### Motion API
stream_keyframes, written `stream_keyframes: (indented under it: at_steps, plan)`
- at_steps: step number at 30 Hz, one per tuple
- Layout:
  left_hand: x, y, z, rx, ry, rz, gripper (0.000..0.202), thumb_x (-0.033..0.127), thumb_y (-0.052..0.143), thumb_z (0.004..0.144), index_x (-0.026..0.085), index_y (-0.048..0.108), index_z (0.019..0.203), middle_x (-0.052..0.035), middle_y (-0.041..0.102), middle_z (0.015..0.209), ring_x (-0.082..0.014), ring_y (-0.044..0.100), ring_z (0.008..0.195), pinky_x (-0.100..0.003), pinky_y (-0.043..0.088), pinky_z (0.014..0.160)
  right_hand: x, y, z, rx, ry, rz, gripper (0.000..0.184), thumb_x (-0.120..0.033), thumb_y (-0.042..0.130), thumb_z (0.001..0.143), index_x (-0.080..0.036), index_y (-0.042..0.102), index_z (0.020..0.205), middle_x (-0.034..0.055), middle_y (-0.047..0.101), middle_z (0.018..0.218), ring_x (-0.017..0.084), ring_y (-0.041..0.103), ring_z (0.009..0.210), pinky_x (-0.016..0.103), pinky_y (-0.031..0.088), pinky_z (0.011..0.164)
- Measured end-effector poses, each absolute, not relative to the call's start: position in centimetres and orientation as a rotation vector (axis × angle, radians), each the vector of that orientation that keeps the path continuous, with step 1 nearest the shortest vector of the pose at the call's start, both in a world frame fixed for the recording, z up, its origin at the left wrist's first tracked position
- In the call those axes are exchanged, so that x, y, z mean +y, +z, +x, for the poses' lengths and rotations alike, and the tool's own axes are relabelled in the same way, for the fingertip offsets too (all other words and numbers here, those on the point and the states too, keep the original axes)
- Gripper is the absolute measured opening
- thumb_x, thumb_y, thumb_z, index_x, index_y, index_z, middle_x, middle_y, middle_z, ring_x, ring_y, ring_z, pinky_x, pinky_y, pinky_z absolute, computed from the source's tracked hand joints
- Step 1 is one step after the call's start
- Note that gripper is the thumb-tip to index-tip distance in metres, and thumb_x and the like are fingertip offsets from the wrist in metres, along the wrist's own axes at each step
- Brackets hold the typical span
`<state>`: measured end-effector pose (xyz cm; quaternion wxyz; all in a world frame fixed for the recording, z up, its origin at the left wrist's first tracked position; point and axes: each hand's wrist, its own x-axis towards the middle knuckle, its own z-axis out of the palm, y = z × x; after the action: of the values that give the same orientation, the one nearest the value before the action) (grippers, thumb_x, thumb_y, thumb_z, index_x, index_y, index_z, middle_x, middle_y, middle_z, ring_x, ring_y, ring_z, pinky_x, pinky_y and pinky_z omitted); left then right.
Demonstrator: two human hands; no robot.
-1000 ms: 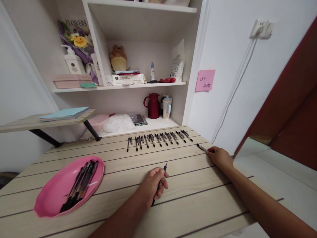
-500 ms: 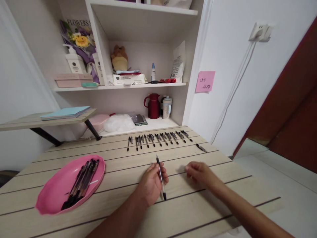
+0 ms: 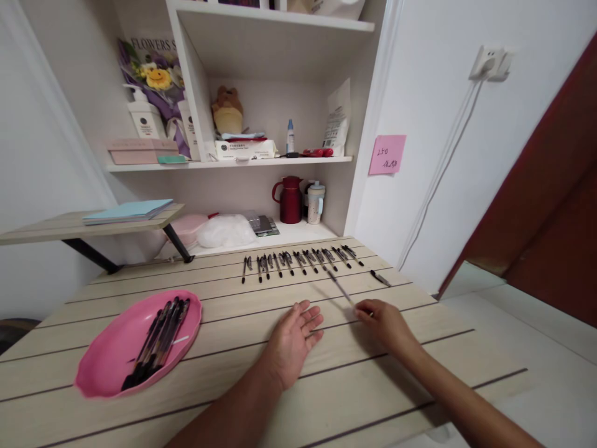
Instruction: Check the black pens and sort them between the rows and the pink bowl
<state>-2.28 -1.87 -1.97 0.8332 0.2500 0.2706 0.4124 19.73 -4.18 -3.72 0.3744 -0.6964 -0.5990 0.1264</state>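
Observation:
My right hand (image 3: 385, 320) pinches a black pen (image 3: 342, 291) near its lower end, and the pen slants up and to the left, blurred by motion. My left hand (image 3: 293, 339) rests just left of it on the wooden table (image 3: 354, 386), fingers spread and empty. Beyond both hands a row of several black pens (image 3: 301, 261) lies side by side near the table's far edge. One more pen (image 3: 380, 278) lies apart at the right end of that row. A pink tray (image 3: 107, 364) at the left holds several more black pens (image 3: 157, 345).
White shelves behind the table carry a red jug (image 3: 290, 199), a cup (image 3: 316, 202), a plastic bag (image 3: 224, 231), bottles and boxes. A small side shelf (image 3: 69, 225) with a blue notebook juts out at left. The table's right edge drops off beside a white wall.
The pen passed from my left hand to my right hand. My right hand came back from the pen at the far right, and my left hand opened flat.

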Motion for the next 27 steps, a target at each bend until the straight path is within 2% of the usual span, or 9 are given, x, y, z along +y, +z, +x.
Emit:
stream_keyframes:
  at_steps: [2,7,27]
  plan:
    - [-1.9,-2.0,-2.3,0.592,0.846,0.556,0.035,0.040,0.055,0.077,0.018,0.055,0.105,-0.0097,0.059,0.105,-0.0205,0.055,0.099,-0.035,0.040,0.086,-3.7,-3.9,23.2,-1.581,0.156,-2.041,0.021,-0.030,0.048,0.073,-0.020,0.061,0.061,0.0041,0.062,0.060,0.019,0.055,0.060,0.028,0.035,0.058]
    - [-1.9,-2.2,-2.3,0.607,0.812,0.590,0.032,0.038,0.058,0.076,0.016,0.058,0.099,-0.0098,0.061,0.094,-0.0198,0.058,0.090,-0.034,0.040,0.083,-3.4,-4.8,28.1,-1.488,-0.116,-2.334,0.015,-0.028,0.050,0.074,-0.020,0.062,0.070,0.0093,0.066,0.072,0.022,0.060,0.072,0.028,0.037,0.059]
    - [-1.7,-2.3,-2.3,0.615,0.802,0.578,0.026,0.032,0.057,0.077,0.014,0.058,0.096,-0.0083,0.062,0.083,-0.0176,0.058,0.079,-0.033,0.041,0.077,-2.4,-4.5,28.7,-1.479,-0.180,-2.517,0.025,-0.031,0.044,0.079,-0.015,0.064,0.080,0.0137,0.066,0.083,0.025,0.061,0.078,0.029,0.036,0.058]
